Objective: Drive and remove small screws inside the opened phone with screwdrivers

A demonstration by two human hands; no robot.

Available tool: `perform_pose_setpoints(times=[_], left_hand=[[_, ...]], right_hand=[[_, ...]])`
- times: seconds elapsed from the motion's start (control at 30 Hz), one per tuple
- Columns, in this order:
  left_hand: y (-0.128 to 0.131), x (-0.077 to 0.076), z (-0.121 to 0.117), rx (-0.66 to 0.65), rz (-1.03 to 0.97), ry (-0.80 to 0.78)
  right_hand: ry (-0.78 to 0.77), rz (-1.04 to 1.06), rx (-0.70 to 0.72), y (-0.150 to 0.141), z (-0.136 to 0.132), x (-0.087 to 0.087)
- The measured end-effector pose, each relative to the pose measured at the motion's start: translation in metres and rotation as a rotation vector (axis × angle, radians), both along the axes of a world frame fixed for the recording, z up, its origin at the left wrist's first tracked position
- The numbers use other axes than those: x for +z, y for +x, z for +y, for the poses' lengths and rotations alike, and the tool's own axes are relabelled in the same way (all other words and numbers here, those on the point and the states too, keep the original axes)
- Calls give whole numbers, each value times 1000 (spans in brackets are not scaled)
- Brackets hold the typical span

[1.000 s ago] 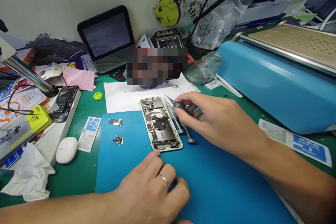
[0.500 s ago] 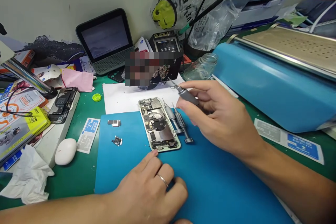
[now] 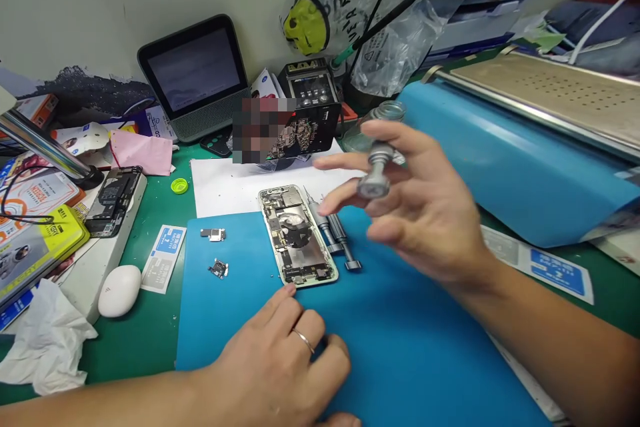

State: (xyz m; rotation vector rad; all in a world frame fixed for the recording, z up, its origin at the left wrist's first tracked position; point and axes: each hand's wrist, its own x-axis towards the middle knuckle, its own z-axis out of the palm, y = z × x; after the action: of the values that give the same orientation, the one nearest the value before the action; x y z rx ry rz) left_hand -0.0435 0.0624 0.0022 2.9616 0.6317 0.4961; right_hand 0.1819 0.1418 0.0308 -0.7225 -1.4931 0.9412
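My right hand [image 3: 425, 207] is raised over the blue mat and holds a grey precision screwdriver [image 3: 375, 177] among its fingers, the round end cap facing me. The tip is hidden behind the fingers. An opened smartphone [image 3: 299, 237] lies on the mat, its battery and inner parts exposed. At its bottom edge rests the index fingertip of my left hand [image 3: 287, 360]; the other fingers are loosely bent, with nothing seen in them. Two more screwdrivers [image 3: 334, 230] lie along the phone's right side. Two small phone parts, a metal-plated one [image 3: 214, 234] and a dark one [image 3: 219, 269], sit to the left.
Behind the phone are a white sheet [image 3: 225, 180], a smart display [image 3: 195, 73], a circuit board [image 3: 315, 130] and a glass jar [image 3: 367, 130]. A blue-covered machine [image 3: 500, 147] stands right. Boxes, a white earbud case [image 3: 119, 290] and crumpled tissue [image 3: 47, 340] crowd the left.
My right hand has turned the screwdriver, so its end cap now faces me instead of its tip pointing away to the left. My left hand stays at the phone's bottom edge.
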Motion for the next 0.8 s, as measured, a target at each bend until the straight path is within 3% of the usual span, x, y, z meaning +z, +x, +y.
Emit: perform_pose_setpoints(times=[0.23,0.57,0.8], left_hand=[[0,0,1,0,-15,-4],[0,1,1,-11,0,-13],[-1,-7,1,-15,-8,18]], right_hand=[[-129,-109,-16,-6,-3,-6],[-128,-144,-95,-4,-2,-5],[265,-274,-410,2,-6,-1]])
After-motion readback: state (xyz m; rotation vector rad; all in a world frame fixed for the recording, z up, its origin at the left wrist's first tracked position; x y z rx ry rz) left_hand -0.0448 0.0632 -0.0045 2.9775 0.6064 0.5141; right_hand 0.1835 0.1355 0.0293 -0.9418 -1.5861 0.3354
